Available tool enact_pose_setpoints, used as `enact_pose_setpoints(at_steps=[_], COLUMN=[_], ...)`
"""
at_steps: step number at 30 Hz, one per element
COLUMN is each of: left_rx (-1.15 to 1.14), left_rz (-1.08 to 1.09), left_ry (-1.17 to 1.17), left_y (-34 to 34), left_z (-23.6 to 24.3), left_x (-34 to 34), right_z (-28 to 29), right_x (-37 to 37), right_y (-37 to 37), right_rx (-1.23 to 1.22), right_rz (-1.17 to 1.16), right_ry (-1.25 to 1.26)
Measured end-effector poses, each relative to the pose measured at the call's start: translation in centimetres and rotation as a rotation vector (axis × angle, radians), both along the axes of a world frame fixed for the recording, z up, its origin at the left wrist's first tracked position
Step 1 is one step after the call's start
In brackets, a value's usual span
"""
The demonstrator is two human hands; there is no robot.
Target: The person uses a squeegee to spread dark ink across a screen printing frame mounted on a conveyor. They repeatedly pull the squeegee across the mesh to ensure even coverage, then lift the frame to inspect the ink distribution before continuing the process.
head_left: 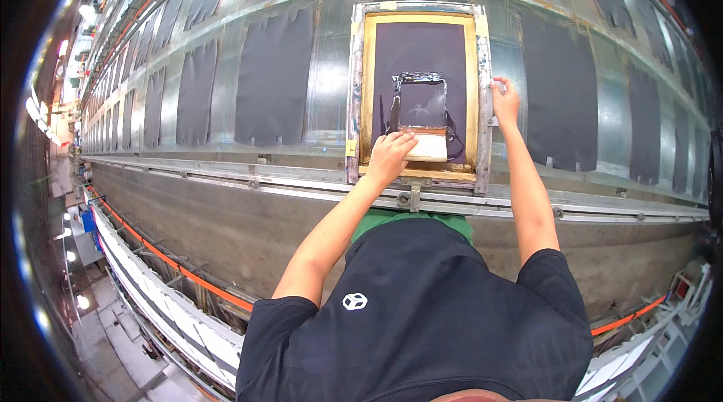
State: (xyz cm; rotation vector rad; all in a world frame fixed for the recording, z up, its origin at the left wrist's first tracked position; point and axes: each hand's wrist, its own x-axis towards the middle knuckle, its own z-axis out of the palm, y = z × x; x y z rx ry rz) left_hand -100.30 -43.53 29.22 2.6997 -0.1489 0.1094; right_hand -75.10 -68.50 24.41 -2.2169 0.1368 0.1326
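A screen-printing frame [483,48] with a yellow inner border and dark purple mesh lies on the long glass-like table. Glossy black ink [420,78] edges a rectangle in the mesh's middle. My left hand [390,153] grips a pale squeegee [428,147] with a brown blade edge, lying across the lower end of the inked area. My right hand [506,100] has its fingers closed on the right rail of the frame, near its middle.
Dark grey fabric pieces [271,78] lie in rows along the table [327,55] on both sides of the frame. A metal rail [294,176] runs along the near edge. Orange strips [188,274] run along the structure behind me, with white lights at the far left.
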Motion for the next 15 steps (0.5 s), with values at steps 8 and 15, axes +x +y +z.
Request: enact_pose_setpoints(at_steps=[8,15], left_rx=[-0.065,-0.027], left_rz=[0.041,0.087], left_ry=[-0.081,-0.04], left_y=[3.6,23.2], left_z=[2.0,3.2], left_x=[-4.3,-10.7], right_z=[5.0,4.6], right_x=[-2.4,-11.0], right_y=[6.1,26.3], right_rx=[0.066,0.198], right_rz=[-0.073,-0.057], right_ry=[-0.243,-0.204])
